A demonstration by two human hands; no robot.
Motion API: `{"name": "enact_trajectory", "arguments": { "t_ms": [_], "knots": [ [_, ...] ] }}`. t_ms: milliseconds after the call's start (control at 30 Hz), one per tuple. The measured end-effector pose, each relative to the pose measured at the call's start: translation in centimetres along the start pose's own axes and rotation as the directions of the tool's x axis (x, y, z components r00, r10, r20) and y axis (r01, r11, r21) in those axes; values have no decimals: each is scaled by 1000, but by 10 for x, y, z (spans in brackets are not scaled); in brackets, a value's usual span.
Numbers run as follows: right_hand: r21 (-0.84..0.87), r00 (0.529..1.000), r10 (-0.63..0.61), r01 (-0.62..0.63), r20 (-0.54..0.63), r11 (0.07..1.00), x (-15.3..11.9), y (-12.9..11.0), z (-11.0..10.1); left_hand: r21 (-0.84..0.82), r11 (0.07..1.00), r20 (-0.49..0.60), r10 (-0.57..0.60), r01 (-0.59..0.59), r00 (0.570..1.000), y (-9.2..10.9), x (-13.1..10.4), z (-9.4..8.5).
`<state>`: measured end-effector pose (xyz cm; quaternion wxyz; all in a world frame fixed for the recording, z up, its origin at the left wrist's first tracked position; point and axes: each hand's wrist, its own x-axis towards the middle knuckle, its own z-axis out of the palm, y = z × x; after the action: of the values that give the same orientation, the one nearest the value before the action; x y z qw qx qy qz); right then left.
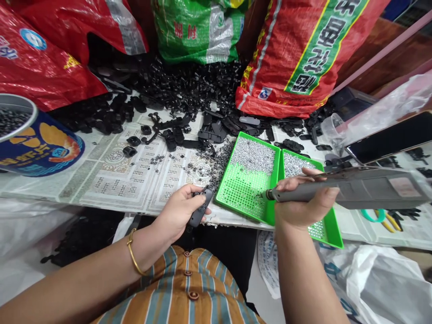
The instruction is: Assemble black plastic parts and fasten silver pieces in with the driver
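Note:
My left hand (184, 207) grips a small black plastic part (201, 206) between thumb and fingers, over the table's front edge. Wrapped around a grey electric screwdriver (303, 191) is my right hand (300, 198). The driver points left, its tip over the perforated floor of the green tray (219, 198). Small silvery screws (253, 155) are heaped in the back of the tray's left compartment, and more screws (295, 164) lie in the right one. Whether a screw sits on the driver tip is too small to tell.
Piles of black plastic parts (189, 85) cover the back of the table. Behind stand a green sack (199, 31) and a red sack (290, 58). A blue tub (43, 144) is at left; a phone (391, 137) leans at right, near yellow-handled pliers (391, 221).

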<state>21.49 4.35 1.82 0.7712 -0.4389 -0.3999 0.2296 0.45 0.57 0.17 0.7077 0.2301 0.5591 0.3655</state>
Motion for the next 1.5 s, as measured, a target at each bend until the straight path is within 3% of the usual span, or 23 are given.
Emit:
{"name": "enact_trajectory", "arguments": {
  "t_ms": [133, 333, 533, 1100, 1500],
  "knots": [
    [68, 1000, -15, 15, 3, 998, 1, -17, 8, 14, 1000, -3, -2, 2, 1000, -1, 0, 0],
    [246, 970, 91, -147, 224, 958, -22, -46, 47, 34, 999, 10, 9, -9, 1000, -1, 1, 2],
    [285, 935, 147, -243, 321, 927, -41, -43, 75, -2, 1000, 12, -4, 4, 1000, 0, 1, 3],
    [217, 912, 152, -248, 381, 944, -49, -28, 84, -27, 999, 31, 46, -46, 998, -8, 6, 2],
    [247, 831, 129, -304, 541, 920, -55, -31, 87, -27, 999, 15, 42, -41, 999, -10, 8, 3]
  ]
}}
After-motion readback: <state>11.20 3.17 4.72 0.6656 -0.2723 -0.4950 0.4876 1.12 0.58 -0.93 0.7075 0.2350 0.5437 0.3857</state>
